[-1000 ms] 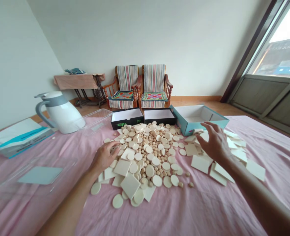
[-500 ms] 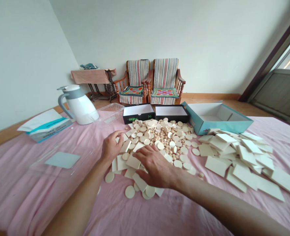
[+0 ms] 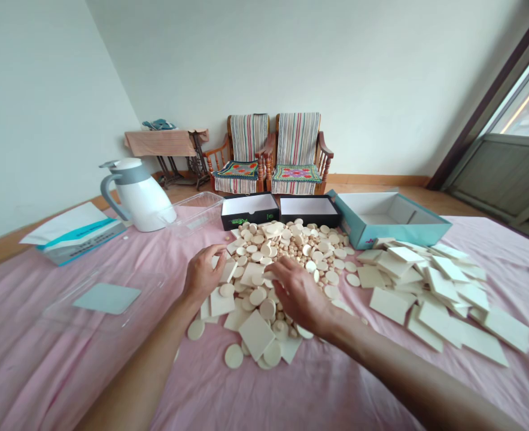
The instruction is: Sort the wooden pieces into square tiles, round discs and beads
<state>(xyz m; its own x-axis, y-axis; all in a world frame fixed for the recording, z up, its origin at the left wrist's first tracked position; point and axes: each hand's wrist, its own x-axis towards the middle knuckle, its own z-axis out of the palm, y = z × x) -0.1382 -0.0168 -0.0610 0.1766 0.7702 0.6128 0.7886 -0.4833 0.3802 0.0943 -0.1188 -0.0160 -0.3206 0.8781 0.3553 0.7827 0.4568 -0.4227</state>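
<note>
Square wooden tiles [image 3: 256,335] lie among wooden discs [image 3: 233,356] and small beads [image 3: 286,248] in a mixed heap mid-cloth on pink fabric [image 3: 336,392]. Equal-sided, they show no long axis; the nearest large one points a corner roughly toward the viewer, while others lie askew. Left hand [image 3: 204,270]: at the heap's left edge, fingers loosely curled, thumb side inward, beside a tilted tile [image 3: 228,271]. Right hand [image 3: 298,293]: reaching inward across the heap, palm down, fingers bent, partly open. Whether either hand grips a piece cannot be told. The right hand hides pieces beneath; both forearms are cut off by the frame.
</note>
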